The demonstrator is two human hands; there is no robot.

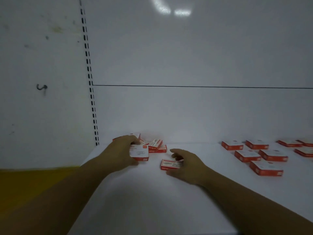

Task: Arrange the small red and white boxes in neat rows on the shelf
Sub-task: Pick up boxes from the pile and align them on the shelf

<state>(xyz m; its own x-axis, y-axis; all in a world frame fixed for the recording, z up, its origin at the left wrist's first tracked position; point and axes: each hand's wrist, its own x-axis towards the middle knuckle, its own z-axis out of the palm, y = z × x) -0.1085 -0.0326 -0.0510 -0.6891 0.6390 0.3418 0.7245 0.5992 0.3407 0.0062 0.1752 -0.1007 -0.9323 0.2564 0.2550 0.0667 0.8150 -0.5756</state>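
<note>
Red and white card, thin-walled. Each box is a flat little carton with a white top panel carrying small print and a faint drawing, and a red band round the sides. The print is too blurred to read.

Landmark: the slotted upright (92, 99) at the back corner of the shelf (152, 200).

- Loose pile (156, 145): just right of the upright's foot, boxes tilted and overlapping.
- Held box (139, 152): right of the upright's foot and nearer the camera. The left hand (122, 153) grips it, fingers curled over the far edge, thumb under the near one. It sits tilted.
- Lone box (171, 164): farther right of the upright, flat on the shelf. The right hand (184, 165) curls round its right end, fingers above and thumb at the near edge. As far as I can tell, a pinch.
- Laid-out boxes (254, 155): well right of the upright, flat, set apart in rough rows.

Handling, judged:
- Light, since one hand manages a box.
- Stiff across the narrow sides, but the top panel would likely dent under a squeeze.
- Smooth card on a smooth shelf should slide at a nudge, which helps squaring up but risks bumping neighbours.
- Best hold is across the two long sides. Avoid the end flaps, which may open.
</note>
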